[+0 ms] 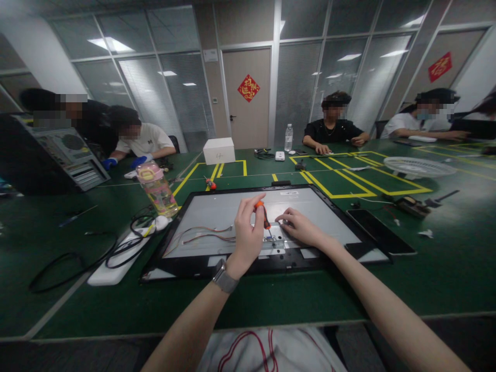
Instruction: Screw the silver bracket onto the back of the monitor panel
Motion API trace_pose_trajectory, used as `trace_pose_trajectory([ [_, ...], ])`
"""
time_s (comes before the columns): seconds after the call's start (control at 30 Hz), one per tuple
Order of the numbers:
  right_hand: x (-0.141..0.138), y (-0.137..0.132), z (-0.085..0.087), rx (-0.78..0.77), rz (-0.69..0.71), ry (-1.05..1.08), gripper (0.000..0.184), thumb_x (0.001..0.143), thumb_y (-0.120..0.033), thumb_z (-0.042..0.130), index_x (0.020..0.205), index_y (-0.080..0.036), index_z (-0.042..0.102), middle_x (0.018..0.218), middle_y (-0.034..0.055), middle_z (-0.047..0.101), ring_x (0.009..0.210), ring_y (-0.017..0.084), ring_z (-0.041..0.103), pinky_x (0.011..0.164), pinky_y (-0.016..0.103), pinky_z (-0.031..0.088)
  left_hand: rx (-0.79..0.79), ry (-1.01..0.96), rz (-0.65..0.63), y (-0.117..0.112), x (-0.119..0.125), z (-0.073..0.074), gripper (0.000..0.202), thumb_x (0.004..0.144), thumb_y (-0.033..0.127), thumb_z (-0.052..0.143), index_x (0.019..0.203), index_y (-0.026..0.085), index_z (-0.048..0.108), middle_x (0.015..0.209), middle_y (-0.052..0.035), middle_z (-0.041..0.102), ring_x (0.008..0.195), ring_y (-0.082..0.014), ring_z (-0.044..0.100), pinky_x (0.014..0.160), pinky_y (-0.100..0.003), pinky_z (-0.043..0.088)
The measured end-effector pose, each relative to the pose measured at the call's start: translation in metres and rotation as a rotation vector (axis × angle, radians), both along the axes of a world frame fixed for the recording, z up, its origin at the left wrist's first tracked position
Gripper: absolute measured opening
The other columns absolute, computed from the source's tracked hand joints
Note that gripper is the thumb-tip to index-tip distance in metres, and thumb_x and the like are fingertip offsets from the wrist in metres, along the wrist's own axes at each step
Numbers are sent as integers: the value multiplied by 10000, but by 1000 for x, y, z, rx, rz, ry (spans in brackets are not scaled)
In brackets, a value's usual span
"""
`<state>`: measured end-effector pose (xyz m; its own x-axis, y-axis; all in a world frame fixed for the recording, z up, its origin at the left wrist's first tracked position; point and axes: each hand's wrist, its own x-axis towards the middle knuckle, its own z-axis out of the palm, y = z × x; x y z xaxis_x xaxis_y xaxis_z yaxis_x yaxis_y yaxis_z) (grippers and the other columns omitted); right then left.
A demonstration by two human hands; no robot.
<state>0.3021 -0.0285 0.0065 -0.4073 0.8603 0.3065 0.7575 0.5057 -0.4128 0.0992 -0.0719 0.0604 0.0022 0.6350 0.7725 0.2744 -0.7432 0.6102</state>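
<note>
My left hand is closed round an orange and black screwdriver, its shaft pointing down at a metal bracket. That bracket lies on the back of a flat display panel with a black frame, screen side not visible. At the bracket's upper right edge, my right hand has its thumb and bent fingers on the metal. Thin coloured wires run across the panel to the left of my left hand. The screw, if any, under the screwdriver tip is too small to make out.
Left of the panel are a pink-lidded bottle, a white power strip and black cables. A dark phone lies to the right. Behind stand a white box and a water bottle. Several people sit around the table.
</note>
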Motion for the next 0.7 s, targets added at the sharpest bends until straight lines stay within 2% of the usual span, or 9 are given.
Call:
trace_pose_trajectory([
  [0.23, 0, -1, 1, 8, 3, 2, 293, 879, -91, 537, 1107, -159, 709, 996, 95, 567, 911, 209, 600, 899, 334, 479, 19, 7, 42, 0, 0, 0, 166, 930, 218, 565, 1059, 196, 668, 918, -30, 569, 818, -144, 567, 789, -272, 466],
  [0.43, 1, 1, -1, 8, 2, -4, 291, 884, -95, 530, 1104, -170, 705, 994, 88, 563, 892, 201, 597, 896, 343, 484, -1, -1, -4, -2, -1, 2, 295, 997, 212, 400, 1157, 197, 647, 960, -49, 589, 857, -157, 583, 784, -281, 468],
  [0.7, 1, -1, 0, 12, 5, -7, 293, 881, -95, 525, 1100, -170, 705, 996, 92, 566, 924, 209, 595, 909, 344, 480, -31, 15, -12, 0, -1, 0, 284, 991, 208, 408, 1161, 190, 635, 993, -60, 626, 891, -168, 582, 817, -290, 463],
])
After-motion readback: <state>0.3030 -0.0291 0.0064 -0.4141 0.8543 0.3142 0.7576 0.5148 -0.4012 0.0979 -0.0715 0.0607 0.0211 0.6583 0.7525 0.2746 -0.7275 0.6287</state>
